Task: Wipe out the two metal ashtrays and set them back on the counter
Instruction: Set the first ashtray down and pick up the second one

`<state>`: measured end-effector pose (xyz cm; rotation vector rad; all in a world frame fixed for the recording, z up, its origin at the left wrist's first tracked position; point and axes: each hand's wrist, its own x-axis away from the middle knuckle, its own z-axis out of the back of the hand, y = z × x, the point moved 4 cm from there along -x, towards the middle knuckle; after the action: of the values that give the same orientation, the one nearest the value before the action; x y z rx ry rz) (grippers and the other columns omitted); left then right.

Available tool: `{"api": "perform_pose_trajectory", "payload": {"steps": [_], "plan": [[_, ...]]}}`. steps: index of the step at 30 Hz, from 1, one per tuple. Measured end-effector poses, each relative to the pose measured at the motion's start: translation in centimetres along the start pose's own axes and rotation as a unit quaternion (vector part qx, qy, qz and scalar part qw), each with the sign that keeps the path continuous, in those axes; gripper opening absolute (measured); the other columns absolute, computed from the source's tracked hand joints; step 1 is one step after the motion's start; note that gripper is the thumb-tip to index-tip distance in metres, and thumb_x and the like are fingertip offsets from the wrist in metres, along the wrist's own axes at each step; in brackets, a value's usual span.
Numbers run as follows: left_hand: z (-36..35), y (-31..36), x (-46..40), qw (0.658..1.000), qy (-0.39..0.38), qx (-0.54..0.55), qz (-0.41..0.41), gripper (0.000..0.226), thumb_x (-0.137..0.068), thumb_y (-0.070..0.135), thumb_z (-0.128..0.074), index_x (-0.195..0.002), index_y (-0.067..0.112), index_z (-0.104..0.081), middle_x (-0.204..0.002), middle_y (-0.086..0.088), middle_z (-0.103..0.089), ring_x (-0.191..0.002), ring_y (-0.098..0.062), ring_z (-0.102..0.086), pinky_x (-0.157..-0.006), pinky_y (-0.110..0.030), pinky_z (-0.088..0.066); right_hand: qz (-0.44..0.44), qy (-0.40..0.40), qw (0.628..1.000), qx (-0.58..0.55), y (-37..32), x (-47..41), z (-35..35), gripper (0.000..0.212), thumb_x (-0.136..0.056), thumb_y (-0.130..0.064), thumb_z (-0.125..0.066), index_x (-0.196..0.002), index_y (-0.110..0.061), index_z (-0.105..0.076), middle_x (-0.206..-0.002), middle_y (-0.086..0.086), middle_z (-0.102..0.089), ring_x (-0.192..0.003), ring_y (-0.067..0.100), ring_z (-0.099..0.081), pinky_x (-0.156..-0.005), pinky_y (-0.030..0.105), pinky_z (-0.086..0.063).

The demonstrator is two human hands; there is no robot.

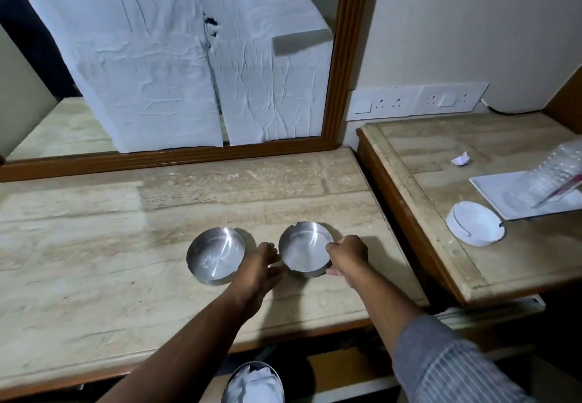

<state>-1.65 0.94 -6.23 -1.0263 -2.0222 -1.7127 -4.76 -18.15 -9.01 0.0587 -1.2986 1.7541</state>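
Two round, shallow brushed-metal ashtrays sit side by side on the beige marble counter (94, 245), just below the middle of the frame. The right-hand metal ashtray (305, 250) has a notch in its far rim and is framed by both hands. The right hand (348, 254) grips its right side, fingers curled over the rim and the thumb low against the outer wall. The left hand (261, 269) rests against its left wall with the fingers loosely spread and released, closed on nothing. The left-hand metal ashtray (215, 256) stands just beside that hand, untouched, with pale specks on its floor.

Behind the counter, across the upper left of the frame, a wood-framed mirror (340, 56) is covered with creased white paper (157, 56). On the second marble surface at the right edge stand a white ceramic ashtray (475, 228), a white rectangular tray (491, 188) carrying a clear plastic bottle (548, 176), and a small scrap of white paper (461, 159). White wall sockets (415, 102) sit above it. At the bottom centre, a metal bin (252, 383) holds crumpled white tissue.
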Motion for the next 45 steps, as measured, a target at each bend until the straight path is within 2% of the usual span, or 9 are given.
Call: {"api": "perform_pose_trajectory", "payload": {"steps": [9,13,19,22,32,36,39,42,45], "plan": [[3.8,1.5,-1.2,1.0,-0.009,-0.014,-0.011,0.026,-0.099,0.03,-0.046,-0.101,0.009,-0.062,-0.104,-0.007,-0.063,-0.09,-0.024,-0.062,-0.082,-0.033,-0.051,-0.023,0.049,0.998,0.045,0.0,0.5,-1.4,0.028,-0.083,-0.006,-0.056,-0.108,0.005,-0.064,-0.111,0.023,-0.065,-0.09,0.039,-0.067,-0.069,0.043,-0.063],[9.8,4.3,-0.7,0.994,0.076,-0.02,-0.073,0.024,-0.095,0.026,-0.049,-0.097,0.01,-0.067,-0.097,-0.007,-0.065,-0.083,-0.025,-0.06,-0.077,-0.034,-0.047,0.128,0.171,0.953,0.215,-3.5,3.2,-3.7,0.035,-0.086,-0.026,-0.058,-0.114,-0.006,-0.064,-0.122,0.016,-0.057,-0.108,0.036,-0.057,-0.084,0.038,-0.051],[16.2,6.1,-1.1,0.985,0.139,-0.075,-0.066,0.025,-0.093,0.038,-0.044,-0.093,0.017,-0.058,-0.093,-0.001,-0.054,-0.085,-0.023,-0.047,-0.077,-0.037,-0.04,0.236,-0.021,0.943,0.233,-7.9,6.5,-13.5,0.04,-0.091,-0.029,-0.053,-0.118,-0.002,-0.062,-0.117,0.018,-0.068,-0.108,0.034,-0.063,-0.08,0.028,-0.048],[17.3,5.5,-1.8,0.988,0.117,-0.098,-0.038,0.026,-0.094,0.037,-0.042,-0.081,0.018,-0.053,-0.079,-0.002,-0.046,-0.074,-0.021,-0.039,-0.065,-0.034,-0.032,0.146,-0.104,0.951,0.254,-7.6,6.9,-16.2,0.028,-0.093,-0.031,-0.051,-0.105,-0.006,-0.057,-0.076,0.013,-0.067,-0.063,0.032,-0.068,-0.048,0.025,-0.049],[19.1,3.4,-1.5,0.993,0.089,-0.055,-0.048,0.015,-0.078,0.016,-0.054,-0.078,0.008,-0.067,-0.07,-0.009,-0.064,-0.066,-0.024,-0.058,-0.062,-0.032,-0.045,0.079,-0.077,0.979,0.172,-6.1,9.5,-16.9,0.023,-0.091,-0.005,-0.051,-0.109,0.002,-0.063,-0.102,0.019,-0.068,-0.083,0.037,-0.073,-0.062,0.041,-0.063],[19.2,1.5,0.4,0.994,-0.08,0.075,-0.017,0.047,-0.099,0.044,-0.045,-0.116,0.007,-0.067,-0.107,-0.012,-0.074,-0.09,-0.026,-0.07,-0.069,-0.034,-0.059,0.127,-0.073,0.985,0.094,-4.8,13.2,-15.6,0.032,-0.089,-0.001,-0.049,-0.058,-0.009,-0.044,-0.063,0.005,-0.048,-0.05,0.02,-0.064,-0.052,0.04,-0.062],[17.6,-0.2,2.9,0.97,-0.209,0.118,0.032,0.072,-0.089,0.064,-0.042,-0.133,0.01,-0.062,-0.135,-0.021,-0.064,-0.121,-0.039,-0.062,-0.105,-0.06,-0.046,0.133,-0.08,0.985,0.077,-3.1,15.3,-14.9,0.034,-0.086,-0.004,-0.05,-0.055,-0.011,-0.036,-0.059,0.005,-0.036,-0.036,0.013,-0.058,-0.056,0.054,-0.061],[16.6,-1.5,5.2,0.954,-0.257,0.132,0.077,0.081,-0.073,0.074,-0.049,-0.125,0.015,-0.069,-0.133,-0.02,-0.065,-0.121,-0.044,-0.062,-0.101,-0.061,-0.046,0.155,-0.051,0.981,0.104,-2.1,16.8,-13.9,0.027,-0.084,-0.011,-0.049,-0.057,-0.004,-0.05,-0.054,0.004,-0.051,-0.041,0.017,-0.055,-0.043,0.027,-0.049],[16.6,-9.9,7.4,0.933,-0.307,0.146,0.118,0.086,-0.064,0.074,-0.061,-0.129,0.016,-0.065,-0.13,-0.021,-0.065,-0.118,-0.046,-0.062,-0.097,-0.059,-0.048,0.153,-0.089,0.968,0.176,6.4,19.0,-13.4,0.032,-0.079,-0.022,-0.049,-0.059,0.003,-0.047,-0.053,0.016,-0.046,-0.051,0.018,-0.044,-0.049,0.033,-0.036]]}}
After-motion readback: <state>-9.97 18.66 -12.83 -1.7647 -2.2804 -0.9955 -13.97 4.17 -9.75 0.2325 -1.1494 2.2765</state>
